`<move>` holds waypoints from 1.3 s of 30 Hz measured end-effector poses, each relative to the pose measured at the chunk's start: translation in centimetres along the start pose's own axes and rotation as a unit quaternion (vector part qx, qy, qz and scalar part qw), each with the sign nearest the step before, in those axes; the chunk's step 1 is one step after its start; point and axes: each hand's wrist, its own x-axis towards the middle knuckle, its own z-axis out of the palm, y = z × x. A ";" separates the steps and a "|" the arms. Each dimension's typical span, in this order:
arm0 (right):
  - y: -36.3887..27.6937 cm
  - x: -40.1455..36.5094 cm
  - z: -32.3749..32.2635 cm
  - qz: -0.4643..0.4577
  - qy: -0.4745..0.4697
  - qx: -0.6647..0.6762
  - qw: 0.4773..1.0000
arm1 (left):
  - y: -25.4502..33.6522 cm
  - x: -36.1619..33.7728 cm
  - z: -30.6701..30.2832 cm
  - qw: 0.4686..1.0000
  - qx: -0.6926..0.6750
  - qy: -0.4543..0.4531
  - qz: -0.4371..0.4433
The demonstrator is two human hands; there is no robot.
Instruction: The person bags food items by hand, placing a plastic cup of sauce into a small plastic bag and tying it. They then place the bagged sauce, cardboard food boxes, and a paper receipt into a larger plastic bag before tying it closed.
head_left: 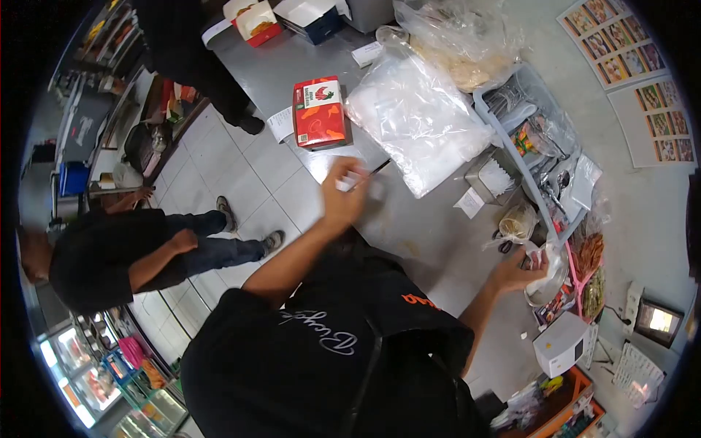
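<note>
My left hand (pixel 345 193) is raised over the metal table (pixel 416 212), its fingers curled around something small and white that is blurred. Just beyond it stands a closed red and white box (pixel 318 123), with a paper slip (pixel 280 125) partly under its left side. On the right, my right hand (pixel 517 271) has its fingers bent around a bit of clear plastic with something reddish, too small to name. A metal bowl (pixel 549 286) and a bag of rubber bands (pixel 517 221) lie close to the right hand.
A stack of clear plastic bags (pixel 420 117) lies near a blue-grey basket (pixel 538 174) of utensils. Open food boxes (pixel 253 22) stand at the far edge. A white device (pixel 561 343) is at right. A co-worker (pixel 109 255) stands at left, another person (pixel 186 51) farther off.
</note>
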 end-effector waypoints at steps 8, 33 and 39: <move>-5.0 -8.6 6.1 -0.182 -0.061 -0.072 0.979 | -8.0 8.7 -11.6 0.970 0.214 0.048 0.104; -22.3 2.2 16.3 -0.408 -0.362 -0.238 0.804 | 1.2 18.3 0.9 0.837 0.331 -0.427 0.084; -27.9 4.4 6.9 0.050 -0.418 0.268 0.867 | 3.1 18.0 0.7 0.782 -0.132 -0.590 -0.149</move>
